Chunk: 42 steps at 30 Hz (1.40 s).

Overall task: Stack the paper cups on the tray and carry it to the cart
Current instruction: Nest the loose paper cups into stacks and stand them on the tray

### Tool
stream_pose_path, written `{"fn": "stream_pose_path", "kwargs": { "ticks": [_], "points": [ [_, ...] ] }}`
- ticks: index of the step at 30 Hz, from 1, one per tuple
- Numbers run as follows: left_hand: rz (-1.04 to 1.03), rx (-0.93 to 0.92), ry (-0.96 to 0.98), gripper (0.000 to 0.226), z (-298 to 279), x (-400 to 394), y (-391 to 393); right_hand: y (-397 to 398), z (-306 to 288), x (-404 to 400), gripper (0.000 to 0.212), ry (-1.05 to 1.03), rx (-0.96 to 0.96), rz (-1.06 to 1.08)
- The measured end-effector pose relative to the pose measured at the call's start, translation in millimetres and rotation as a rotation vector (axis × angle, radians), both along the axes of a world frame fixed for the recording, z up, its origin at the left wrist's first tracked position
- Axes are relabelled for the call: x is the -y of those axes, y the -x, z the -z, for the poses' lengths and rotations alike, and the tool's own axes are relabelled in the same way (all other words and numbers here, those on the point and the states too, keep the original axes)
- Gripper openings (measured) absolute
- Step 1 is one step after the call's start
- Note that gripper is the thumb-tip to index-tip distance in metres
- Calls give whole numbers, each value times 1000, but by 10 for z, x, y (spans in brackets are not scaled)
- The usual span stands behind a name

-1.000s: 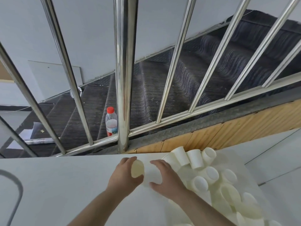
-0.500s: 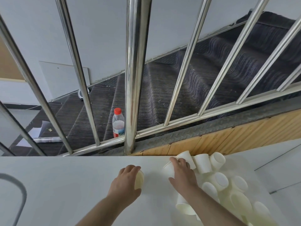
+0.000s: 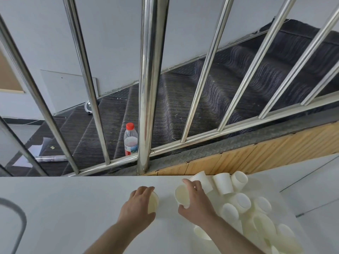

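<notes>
While both hands are occupied with single cups, stacking looks barely begun. Left hand (image 3: 138,208) curls round a paper cup (image 3: 153,202) lying on its side, mouth facing 3 o'clock. Right hand (image 3: 197,202) grips a second cup (image 3: 181,194), also on its side, mouth facing 9 o'clock; thumb below, fingers over the top. The two cups are near each other but apart, with bare white tabletop (image 3: 73,208) between them.

Remaining loose cups (image 3: 244,204) lie scattered from 3 to 5 o'clock of the right hand, some upright, some tipped over, a few touching. Three more (image 3: 222,183) sit in a row at 1 o'clock, against the table's far edge. One cup (image 3: 201,233) lies partly hidden under the right forearm.

Judgement on progress: I see no finished stack, only the two held cups, which seem set to be nested. Nearly all cups are left to gather. Whether the pale surface under the scattered cups is the tray, I cannot tell; no cart is identifiable, though a grey curved bar (image 3: 20,222) shows at 9 o'clock. The carry has not started.

Background: steel railing (image 3: 152,85), carpeted stairs beyond, and a red-capped bottle (image 3: 130,139) at 12 o'clock of the left hand.
</notes>
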State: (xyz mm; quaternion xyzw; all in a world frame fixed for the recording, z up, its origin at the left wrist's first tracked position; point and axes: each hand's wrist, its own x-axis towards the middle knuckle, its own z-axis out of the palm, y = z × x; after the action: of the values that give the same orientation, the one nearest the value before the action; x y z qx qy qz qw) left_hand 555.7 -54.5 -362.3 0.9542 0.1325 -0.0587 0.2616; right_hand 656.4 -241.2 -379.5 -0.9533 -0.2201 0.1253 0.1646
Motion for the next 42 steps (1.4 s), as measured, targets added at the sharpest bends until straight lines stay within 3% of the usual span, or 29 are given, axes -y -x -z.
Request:
{"fn": "stream_pose_path", "kwargs": {
  "ticks": [12, 22, 37, 42],
  "points": [
    [5, -3, 15, 73, -73, 21, 189, 295, -109, -25, 71, -17, -46, -23],
    [-11, 123, 26, 72, -455, 96, 671, 837, -552, 130, 70, -109, 10, -21],
    [-148, 306, 55, 71, -1095, 157, 2981, 2932, -1172, 35, 73, -261, 65, -181],
    [-201, 293, 44, 72, -1121, 16, 3745, 3625, -1234, -135, 73, -293, 37, -242]
  ]
}}
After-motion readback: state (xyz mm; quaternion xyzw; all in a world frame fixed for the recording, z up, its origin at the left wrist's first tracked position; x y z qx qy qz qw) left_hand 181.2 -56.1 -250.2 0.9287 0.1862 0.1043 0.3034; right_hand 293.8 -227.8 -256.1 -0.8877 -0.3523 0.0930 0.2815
